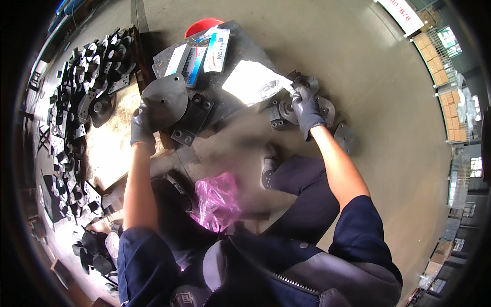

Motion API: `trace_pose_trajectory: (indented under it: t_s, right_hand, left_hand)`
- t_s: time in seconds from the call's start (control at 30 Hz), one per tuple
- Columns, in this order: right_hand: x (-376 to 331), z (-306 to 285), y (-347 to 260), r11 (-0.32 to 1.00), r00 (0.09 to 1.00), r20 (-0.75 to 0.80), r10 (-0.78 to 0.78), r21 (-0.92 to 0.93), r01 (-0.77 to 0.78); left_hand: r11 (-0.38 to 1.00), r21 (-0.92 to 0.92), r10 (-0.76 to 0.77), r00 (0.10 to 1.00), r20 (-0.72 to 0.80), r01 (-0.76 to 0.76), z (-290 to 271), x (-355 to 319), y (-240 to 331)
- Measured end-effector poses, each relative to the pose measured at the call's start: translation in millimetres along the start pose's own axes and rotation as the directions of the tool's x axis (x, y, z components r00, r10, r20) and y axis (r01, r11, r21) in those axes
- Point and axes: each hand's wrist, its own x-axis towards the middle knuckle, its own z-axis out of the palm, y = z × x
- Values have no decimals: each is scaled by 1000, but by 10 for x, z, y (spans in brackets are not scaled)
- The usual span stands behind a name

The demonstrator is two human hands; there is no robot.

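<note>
My left hand (pixel 142 125), in a dark glove, grips the edge of a flat, rounded dark metal plate (pixel 166 102) with small holes, tilted up beside the dark work table (pixel 240 43). Over on the right, my gloved right hand (pixel 308 111) is closed on the corner of a white sheet (pixel 250 82), which has a greyish patch. Whether the sheet is paper or plastic I cannot tell. Beneath that hand are round metal plates with a block-shaped bracket (pixel 276 115). Another dark bracket (pixel 197 112) with holes lies just right of the held plate.
Several blue-and-white cartons (pixel 217 49) are on the table, with a red basin (pixel 202 26) behind. Many dark metal parts (pixel 94 66) crowd the left side around a wooden board (pixel 110 148). A pink plastic bag (pixel 217 199) lies between my legs. A loose disc (pixel 345 138) is at right.
</note>
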Motion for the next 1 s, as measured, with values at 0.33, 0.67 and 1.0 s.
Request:
trace_pose_trajectory:
  t_s: [0.33,0.67,1.0]
  right_hand:
    - [249,94,2,961,998,32,56,269,-62]
    - [380,-133,-87,917,956,213,-200,-305,259]
    - [383,-69,185,998,955,292,-56,2,58]
  left_hand:
    - [989,69,138,985,-102,-131,-8,25,-39]
    - [992,64,109,993,-41,-106,-50,131,-21]
    - [995,38,97,994,-54,-96,-57,200,-65]
